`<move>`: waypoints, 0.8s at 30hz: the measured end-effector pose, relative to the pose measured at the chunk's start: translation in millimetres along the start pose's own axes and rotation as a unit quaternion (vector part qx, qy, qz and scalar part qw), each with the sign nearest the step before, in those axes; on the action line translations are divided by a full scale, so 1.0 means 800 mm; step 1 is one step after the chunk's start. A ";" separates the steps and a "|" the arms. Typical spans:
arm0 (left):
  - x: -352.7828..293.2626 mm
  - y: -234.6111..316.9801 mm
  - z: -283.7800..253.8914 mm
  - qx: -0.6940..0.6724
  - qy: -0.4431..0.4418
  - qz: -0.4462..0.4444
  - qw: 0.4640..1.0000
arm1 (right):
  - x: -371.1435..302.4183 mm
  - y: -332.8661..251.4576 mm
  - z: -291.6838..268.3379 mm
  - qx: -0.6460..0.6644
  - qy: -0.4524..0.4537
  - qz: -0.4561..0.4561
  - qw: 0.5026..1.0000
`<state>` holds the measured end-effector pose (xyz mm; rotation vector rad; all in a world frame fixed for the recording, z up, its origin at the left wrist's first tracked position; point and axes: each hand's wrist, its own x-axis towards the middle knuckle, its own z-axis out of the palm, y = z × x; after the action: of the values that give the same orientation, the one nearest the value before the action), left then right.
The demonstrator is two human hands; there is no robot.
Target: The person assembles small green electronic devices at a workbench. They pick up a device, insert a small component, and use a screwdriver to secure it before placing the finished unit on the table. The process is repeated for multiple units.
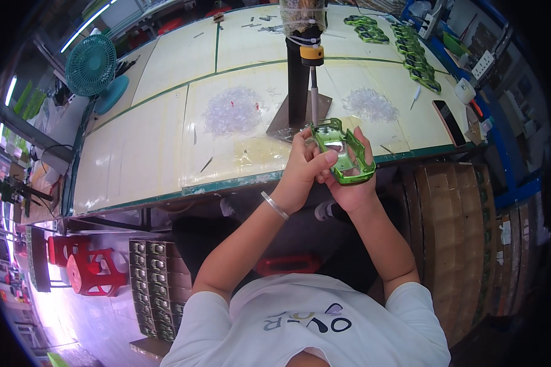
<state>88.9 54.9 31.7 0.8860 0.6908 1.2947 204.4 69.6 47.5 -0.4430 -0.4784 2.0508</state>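
Observation:
A glossy green plastic frame (351,174) with a large opening is held tilted over the table's near edge. My right hand (356,192) cups it from below and on the right, its fingers wrapped round the side. My left hand (300,174) is closed at the frame's left side, thumb over the rim and fingertips near its upper left corner. Directly above that corner comes down the shaft of an upright power screwdriver (313,56), fixed to a dark post (296,92) on a metal base plate (280,122). Whether the bit touches the frame cannot be made out.
On the pale worktable (141,153) lie two heaps of small clear plastic pieces, a left heap (234,111) and a right heap (371,105). Several green frames (413,56) line the far right. A phone (449,123), a teal fan (92,65) and red stools (96,271) surround the work area.

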 end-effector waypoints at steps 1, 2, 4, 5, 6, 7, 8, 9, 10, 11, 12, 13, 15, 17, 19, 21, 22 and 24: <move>-0.001 -0.002 0.000 0.005 0.010 0.005 1.000 | 0.003 0.001 -0.004 -0.016 0.001 -0.002 1.000; -0.003 -0.005 -0.001 0.005 0.015 0.006 1.000 | 0.008 0.002 -0.010 -0.020 -0.015 0.012 1.000; -0.007 -0.010 -0.005 0.005 0.022 0.006 1.000 | 0.016 0.003 -0.026 -0.027 -0.046 0.036 0.998; -0.009 -0.015 -0.007 0.005 0.022 0.016 1.000 | 0.017 0.003 -0.033 -0.030 -0.059 0.050 0.997; -0.012 -0.018 -0.008 0.005 0.023 0.027 0.999 | 0.019 0.004 -0.039 -0.033 -0.073 0.066 0.995; -0.015 -0.019 -0.009 0.006 0.025 0.038 0.999 | 0.020 0.004 -0.042 -0.036 -0.087 0.082 0.992; -0.021 -0.018 -0.009 -0.010 0.013 0.031 0.999 | 0.021 0.003 -0.041 -0.006 -0.068 0.103 0.992; -0.026 -0.016 -0.006 0.003 0.008 0.044 0.999 | 0.024 0.000 -0.044 0.036 -0.111 0.134 0.984; -0.030 -0.016 -0.004 0.016 0.003 0.057 0.998 | 0.028 -0.004 -0.049 0.078 -0.153 0.164 0.971; -0.033 -0.016 -0.003 0.030 -0.001 0.070 0.997 | 0.032 -0.007 -0.055 0.120 -0.195 0.193 0.954; -0.035 -0.017 -0.007 0.064 -0.016 0.070 0.995 | 0.035 -0.006 -0.058 0.146 -0.216 0.197 0.945; -0.038 -0.018 -0.007 0.085 -0.017 0.080 0.993 | 0.037 -0.008 -0.059 0.148 -0.230 0.206 0.940; -0.042 -0.016 -0.004 0.127 -0.019 0.099 0.987 | 0.040 -0.012 -0.056 0.151 -0.257 0.224 0.928; -0.043 -0.014 -0.004 0.158 -0.030 0.125 0.979 | 0.045 -0.012 -0.062 0.164 -0.270 0.235 0.919; -0.042 -0.012 -0.004 0.174 -0.034 0.135 0.975 | 0.047 -0.015 -0.060 0.168 -0.279 0.243 0.914; -0.042 -0.010 -0.003 0.176 -0.033 0.129 0.975 | 0.047 -0.017 -0.059 0.175 -0.279 0.246 0.912; -0.042 -0.009 -0.003 0.173 -0.034 0.128 0.976 | 0.048 -0.018 -0.058 0.179 -0.279 0.248 0.910; -0.040 -0.009 -0.003 0.166 -0.036 0.125 0.977 | 0.049 -0.018 -0.059 0.179 -0.280 0.246 0.910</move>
<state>85.6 23.4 22.8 1.3200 0.7702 1.3830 219.1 118.1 9.9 0.2987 -0.3245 2.6951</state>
